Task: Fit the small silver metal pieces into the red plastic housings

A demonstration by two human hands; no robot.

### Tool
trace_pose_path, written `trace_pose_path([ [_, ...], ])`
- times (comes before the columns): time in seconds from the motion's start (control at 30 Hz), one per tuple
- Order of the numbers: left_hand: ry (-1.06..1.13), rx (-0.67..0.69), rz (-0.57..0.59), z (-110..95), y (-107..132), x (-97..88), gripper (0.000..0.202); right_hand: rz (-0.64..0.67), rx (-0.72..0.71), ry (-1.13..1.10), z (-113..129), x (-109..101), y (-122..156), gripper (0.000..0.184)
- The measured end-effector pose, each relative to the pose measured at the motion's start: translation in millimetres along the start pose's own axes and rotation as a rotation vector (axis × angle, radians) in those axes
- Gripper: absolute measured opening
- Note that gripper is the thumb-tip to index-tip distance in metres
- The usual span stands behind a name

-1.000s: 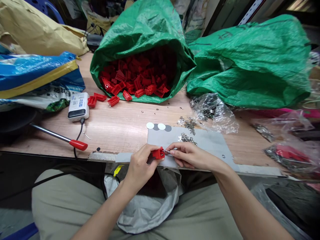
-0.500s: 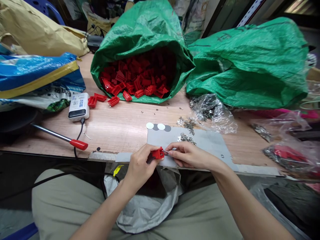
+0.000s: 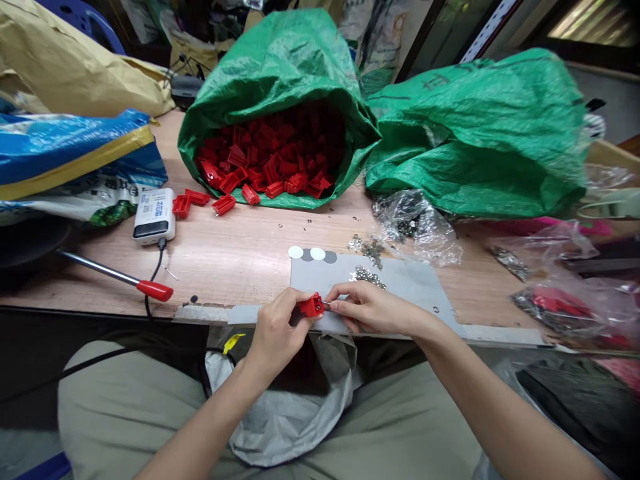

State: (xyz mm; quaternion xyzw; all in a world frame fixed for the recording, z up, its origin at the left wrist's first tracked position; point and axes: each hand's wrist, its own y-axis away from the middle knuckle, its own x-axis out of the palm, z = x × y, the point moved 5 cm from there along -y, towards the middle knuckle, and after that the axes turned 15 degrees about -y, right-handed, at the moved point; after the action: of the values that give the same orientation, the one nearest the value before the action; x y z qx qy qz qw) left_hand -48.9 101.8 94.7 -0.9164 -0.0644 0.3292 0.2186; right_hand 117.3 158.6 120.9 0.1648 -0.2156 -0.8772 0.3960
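Observation:
My left hand (image 3: 275,330) pinches a small red plastic part (image 3: 313,305) at the near edge of the wooden table (image 3: 240,247). My right hand (image 3: 367,309) is closed in a pinch on a tiny metal piece (image 3: 327,305) that touches the right end of the red part. Both hands hover over a grey mat (image 3: 405,283). A small heap of metal clips (image 3: 369,275) lies on the mat just beyond my right hand. A grey bag (image 3: 290,413) hangs open in my lap below the hands.
An open green sack (image 3: 280,60) full of red parts lies at the back, with a few red parts (image 3: 200,200) spilled out. A second green sack (image 3: 480,127) sits to the right. A red-handled tool (image 3: 117,275), a white device (image 3: 154,213) and clear bags (image 3: 415,223) lie around.
The hands keep their grip and have barely moved. The view has shifted slightly, so everything sits a little further left.

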Motion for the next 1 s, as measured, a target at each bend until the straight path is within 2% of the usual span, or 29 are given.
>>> trace_pose_path([
  [0.17, 0.003, -0.005, 0.004, 0, 0, -0.3, 0.024, 0.032, 0.043, -0.089, -10, -2, -1, 0.032],
  [0.3, -0.004, 0.000, 0.009, 0, 1, -0.6, 0.023, 0.049, 0.034, -0.056, -5, -1, -4, 0.029],
  [0.5, -0.009, 0.038, 0.013, 0, 0, -0.6, 0.021, -0.023, -0.047, 0.104, 11, 1, -1, 0.022],
  [0.77, 0.021, 0.017, 0.026, 0, -1, -0.5, 0.022, -0.030, -0.035, -0.010, -1, 2, 1, 0.035],
  [1.0, 0.023, 0.025, 0.029, -1, 0, -1.4, 0.022, -0.044, -0.014, 0.061, 6, 4, -1, 0.029],
])
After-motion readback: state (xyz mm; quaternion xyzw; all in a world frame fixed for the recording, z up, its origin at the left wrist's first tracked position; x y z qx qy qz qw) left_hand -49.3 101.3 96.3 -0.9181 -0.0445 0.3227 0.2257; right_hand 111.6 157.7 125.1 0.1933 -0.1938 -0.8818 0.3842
